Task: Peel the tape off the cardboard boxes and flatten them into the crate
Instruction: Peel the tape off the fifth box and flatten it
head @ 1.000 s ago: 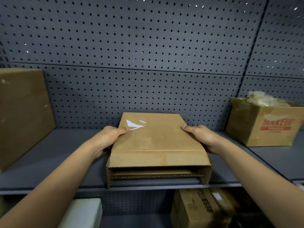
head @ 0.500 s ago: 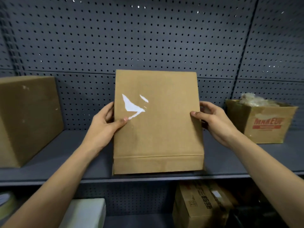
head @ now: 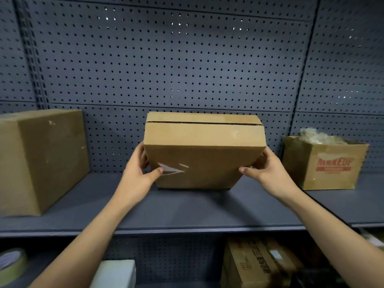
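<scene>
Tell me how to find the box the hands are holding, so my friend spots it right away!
Find the grey shelf under the pegboard wall; three boxes sit there. The middle box is tipped between the left hand and right hand. Only it has a shiny tape scrap, unlike the big plain box and the open red-lettered box.

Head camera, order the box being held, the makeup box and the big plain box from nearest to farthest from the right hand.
1. held box, gripped by the right hand
2. MAKEUP box, standing to the right
3. big plain box, far left
</scene>
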`<state>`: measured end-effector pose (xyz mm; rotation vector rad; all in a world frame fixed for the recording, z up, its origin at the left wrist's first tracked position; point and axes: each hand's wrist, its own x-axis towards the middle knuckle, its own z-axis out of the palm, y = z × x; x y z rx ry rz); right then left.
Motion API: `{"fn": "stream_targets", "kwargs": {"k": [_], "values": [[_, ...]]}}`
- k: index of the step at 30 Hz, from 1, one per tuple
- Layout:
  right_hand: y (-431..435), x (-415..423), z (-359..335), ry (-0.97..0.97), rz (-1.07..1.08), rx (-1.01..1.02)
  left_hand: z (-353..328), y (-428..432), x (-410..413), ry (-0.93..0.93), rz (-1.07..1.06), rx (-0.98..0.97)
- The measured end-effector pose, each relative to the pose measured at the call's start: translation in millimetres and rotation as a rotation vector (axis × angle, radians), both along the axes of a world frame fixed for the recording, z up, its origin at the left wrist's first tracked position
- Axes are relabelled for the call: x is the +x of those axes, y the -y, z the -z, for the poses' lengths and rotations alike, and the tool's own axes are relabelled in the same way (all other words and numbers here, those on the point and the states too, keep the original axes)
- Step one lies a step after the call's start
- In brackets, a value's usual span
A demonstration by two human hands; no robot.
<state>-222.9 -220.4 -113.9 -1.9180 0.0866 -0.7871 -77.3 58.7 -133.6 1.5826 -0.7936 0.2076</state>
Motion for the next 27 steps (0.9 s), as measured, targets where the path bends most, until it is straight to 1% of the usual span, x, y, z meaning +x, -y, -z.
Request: {"fn": "stream_targets", "kwargs": {"k": [2, 4, 7, 9, 13, 16, 18, 21, 23, 27], "values": [[-0.1, -3.3, -0.3, 0.002, -0.016, 0.01, 0.1, -1.5, -1.5, -0.022, 0.037, -0.011], [2.6, -7.5, -1.7, -0.009, -0.1, 0.078, -1.7, -6.6, -3.0, -0.12, 0.097, -0.066], [10.9, -15.8, -4.8, -0.011, -0.3, 0.34, -4.9, -17.7, -0.6, -0.307, 0.245, -0.211], [12.7, -22.4, -12.0, -0.03, -0.324, 0.426, -12.1, -24.8, -1.6, -0.343, 0.256, -0.179], [7.9, -28.2, -28.5, -0.107, -0.218, 0.385, -34.5, -26.8, -18.7, -0.318, 0.215, -0.032], [1.0, -26.7, -36.5, -0.122, -0.148, 0.326, -44.1, -20.7, -30.9, -0.376, 0.147, -0.043], [-3.7, -25.4, -36.9, -0.097, -0.094, 0.266, -43.5, -17.4, -36.8, -0.35, 0.081, -0.035], [-5.0, -24.0, -26.6, -0.051, -0.074, 0.224, -31.0, -18.4, -40.8, -0.23, -0.02, 0.007], [-5.7, -25.4, -15.2, -0.021, -0.089, 0.223, -18.6, -20.5, -41.5, -0.171, -0.029, 0.007], [-10.6, -28.0, 13.9, -0.024, -0.1, 0.147, 10.9, -22.2, -42.5, -0.178, 0.009, -0.035]]}}
